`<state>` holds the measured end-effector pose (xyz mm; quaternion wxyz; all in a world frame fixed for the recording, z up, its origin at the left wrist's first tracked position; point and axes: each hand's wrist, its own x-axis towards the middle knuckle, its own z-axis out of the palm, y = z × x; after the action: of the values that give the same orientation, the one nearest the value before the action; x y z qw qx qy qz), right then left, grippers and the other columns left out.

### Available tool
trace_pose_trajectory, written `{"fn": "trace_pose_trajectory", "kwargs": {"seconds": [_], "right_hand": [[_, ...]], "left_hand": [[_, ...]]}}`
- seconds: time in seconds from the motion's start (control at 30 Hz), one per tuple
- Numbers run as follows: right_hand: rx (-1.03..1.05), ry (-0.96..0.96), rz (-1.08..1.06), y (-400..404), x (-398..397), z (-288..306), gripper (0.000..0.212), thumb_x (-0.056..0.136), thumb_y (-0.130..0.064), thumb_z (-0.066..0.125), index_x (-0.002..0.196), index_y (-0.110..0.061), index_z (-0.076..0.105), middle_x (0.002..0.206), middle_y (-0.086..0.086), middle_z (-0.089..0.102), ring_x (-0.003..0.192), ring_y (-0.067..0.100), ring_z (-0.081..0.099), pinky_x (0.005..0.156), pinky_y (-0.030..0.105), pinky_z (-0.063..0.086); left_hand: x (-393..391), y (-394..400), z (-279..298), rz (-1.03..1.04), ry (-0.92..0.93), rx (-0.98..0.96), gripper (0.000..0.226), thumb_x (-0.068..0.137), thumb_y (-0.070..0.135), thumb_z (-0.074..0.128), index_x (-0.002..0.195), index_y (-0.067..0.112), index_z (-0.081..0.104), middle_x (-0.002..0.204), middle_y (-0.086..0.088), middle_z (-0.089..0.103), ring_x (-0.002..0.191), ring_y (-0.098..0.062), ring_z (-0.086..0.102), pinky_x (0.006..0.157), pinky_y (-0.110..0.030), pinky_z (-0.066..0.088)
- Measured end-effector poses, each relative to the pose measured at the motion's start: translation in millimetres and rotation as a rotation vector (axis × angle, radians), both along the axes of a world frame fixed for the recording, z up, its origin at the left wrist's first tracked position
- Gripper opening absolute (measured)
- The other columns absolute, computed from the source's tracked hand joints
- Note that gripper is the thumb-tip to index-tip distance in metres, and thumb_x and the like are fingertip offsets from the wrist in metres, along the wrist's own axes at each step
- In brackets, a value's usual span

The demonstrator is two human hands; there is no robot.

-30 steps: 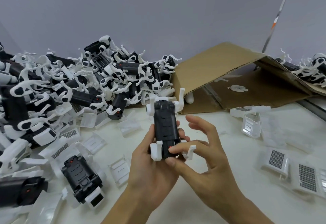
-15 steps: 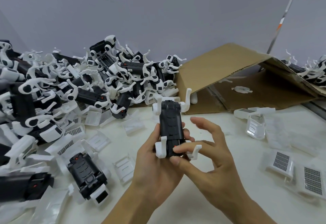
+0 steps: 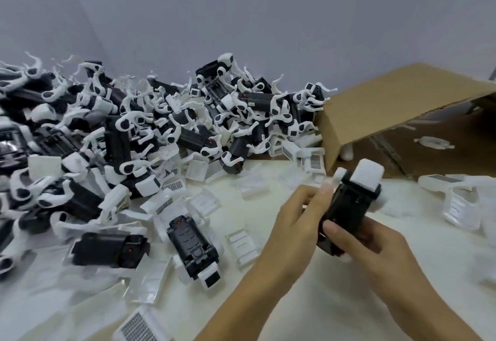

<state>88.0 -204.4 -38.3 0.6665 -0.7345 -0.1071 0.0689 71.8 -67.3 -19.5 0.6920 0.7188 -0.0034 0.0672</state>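
Spreading across the view, a matte white desk (image 3: 322, 300) meets a plain grey-lilac wall (image 3: 268, 31) at its far edge. A glossy heap (image 3: 161, 125) of black-and-white toy parts, curved white limbs sticking out, fills the far left corner. Ribbed clear plastic covers (image 3: 243, 244) lie strewn before it. A brown corrugated cardboard box (image 3: 375, 109) lies on its side toward the far right. Over the desk's right half, both hands clamp a boxy black toy body (image 3: 349, 206) with a white cap — left hand (image 3: 298, 222) curled on its left flank, right hand (image 3: 367, 244) wrapped round its lower end.
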Motion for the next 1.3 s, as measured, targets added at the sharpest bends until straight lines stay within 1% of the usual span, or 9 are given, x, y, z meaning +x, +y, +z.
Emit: {"fn": "trace_pose_trajectory", "kwargs": {"seconds": [0.13,0.2,0.27,0.43,0.63,0.77,0.93,1.1,1.3], "right_hand": [[0.135,0.004,-0.206,-11.7,5.7,5.0,0.043,0.057,-0.05,0.076,0.087,-0.02,0.078,0.086,-0.003,0.079,0.081,0.012,0.073,0.075,0.03,0.046],[0.204,0.016,-0.265,-17.0,8.8,6.1,0.046,0.057,-0.052,0.075,0.09,-0.019,0.079,0.087,0.002,0.078,0.084,0.022,0.07,0.08,0.038,0.047],[0.252,0.057,-0.292,-18.6,11.6,5.0,0.043,0.062,-0.048,0.076,0.09,-0.015,0.077,0.085,0.005,0.078,0.075,0.02,0.071,0.082,0.04,0.05],[0.187,0.199,-0.261,-17.0,17.3,-2.6,0.018,0.089,-0.034,0.069,0.092,-0.016,0.074,0.078,0.005,0.076,0.06,0.011,0.067,0.073,0.033,0.051],[0.107,0.21,-0.126,-12.9,14.0,-4.3,0.015,0.087,-0.033,0.07,0.096,-0.024,0.078,0.094,-0.003,0.078,0.091,0.017,0.073,0.089,0.039,0.054],[0.111,0.222,-0.032,-9.6,9.7,-1.6,0.023,0.085,-0.033,0.072,0.105,-0.026,0.078,0.103,-0.002,0.077,0.101,0.018,0.071,0.102,0.045,0.052],[0.157,0.171,0.002,-12.7,8.2,-0.2,0.02,0.089,-0.025,0.069,0.107,-0.025,0.076,0.1,-0.001,0.077,0.095,0.015,0.073,0.091,0.038,0.055],[0.218,0.145,0.007,-13.8,7.0,-1.2,0.017,0.092,-0.011,0.066,0.106,-0.018,0.074,0.088,-0.001,0.079,0.06,-0.003,0.065,0.051,0.005,0.043],[0.241,0.097,0.055,-11.6,5.1,-0.6,0.028,0.083,-0.03,0.072,0.111,-0.026,0.074,0.111,-0.006,0.076,0.099,0.007,0.072,0.072,0.016,0.056]], "left_hand": [[-2.6,33.8,7.9,0.208,-0.114,0.835,0.038,0.091,0.053,0.045,0.106,0.025,0.066,0.102,0.014,0.059,0.109,-0.01,0.049,0.082,-0.026,0.042],[-6.0,54.4,8.5,0.18,0.155,1.266,0.053,0.089,0.066,0.049,0.126,0.029,0.052,0.121,0.011,0.051,0.121,-0.016,0.04,0.086,-0.033,0.039],[-10.4,67.6,4.4,0.042,0.448,1.431,0.077,0.08,0.076,0.058,0.137,0.029,0.04,0.133,0.004,0.043,0.126,-0.023,0.037,0.086,-0.036,0.039],[-5.4,69.2,7.4,-0.036,0.307,1.074,0.051,0.08,0.046,0.078,0.121,0.042,0.048,0.117,0.014,0.046,0.115,-0.011,0.048,0.073,-0.024,0.046],[1.1,37.1,12.7,-0.033,-0.013,-0.204,0.053,0.059,0.003,0.062,0.096,0.041,0.068,0.114,-0.009,0.059,0.107,-0.036,0.066,0.081,-0.037,0.055],[2.9,25.2,8.3,-0.156,-0.013,-0.625,0.053,0.054,-0.004,0.063,0.101,0.019,0.07,0.1,-0.023,0.071,0.096,-0.035,0.071,0.084,-0.038,0.06],[3.7,21.1,4.2,-0.125,-0.021,-0.695,0.046,0.071,-0.003,0.056,0.11,0.019,0.065,0.103,-0.024,0.072,0.095,-0.036,0.073,0.081,-0.035,0.061],[1.3,22.0,6.2,-0.162,-0.033,-0.724,0.042,0.063,-0.003,0.073,0.097,0.022,0.074,0.103,-0.02,0.07,0.095,-0.036,0.072,0.075,-0.032,0.06],[3.2,20.9,0.3,-0.11,0.001,-0.678,0.031,0.073,0.01,0.072,0.1,0.025,0.077,0.103,-0.014,0.071,0.09,-0.021,0.07,0.077,-0.029,0.058]]}}
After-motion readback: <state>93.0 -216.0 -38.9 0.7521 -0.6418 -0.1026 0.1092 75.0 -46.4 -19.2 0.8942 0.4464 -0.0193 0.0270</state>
